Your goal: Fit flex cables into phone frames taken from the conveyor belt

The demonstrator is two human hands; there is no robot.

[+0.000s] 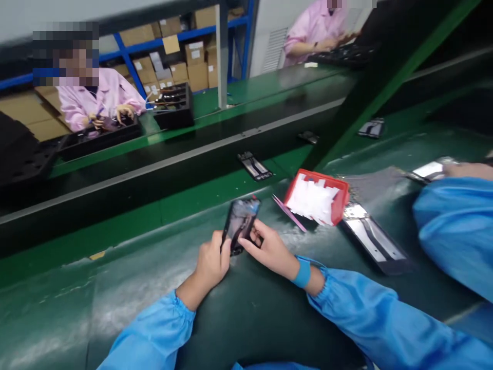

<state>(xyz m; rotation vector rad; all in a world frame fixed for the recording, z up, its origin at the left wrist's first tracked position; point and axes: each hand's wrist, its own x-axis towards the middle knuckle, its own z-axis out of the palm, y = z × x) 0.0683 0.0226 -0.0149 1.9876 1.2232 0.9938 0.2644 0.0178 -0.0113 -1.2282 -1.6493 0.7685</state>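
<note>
Black glass phone panel (241,222) stands tilted between my hands just above the green bench (115,288); my left hand (211,262) pinches its lower edge, my right hand (269,250) curls closed on its side. Thin, light, slippery, probably fragile, so edges only. Red tray (316,197) at two o'clock

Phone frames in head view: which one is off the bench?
The dark phone frame held upright between left hand and right hand; the others lie flat on the green bench.

Left hand (211,263) curled, thumb up, gripped from left. Right hand (269,250) pinched from right, fingers bent. Blue-sleeved forearms converged, wrists close together.
</note>
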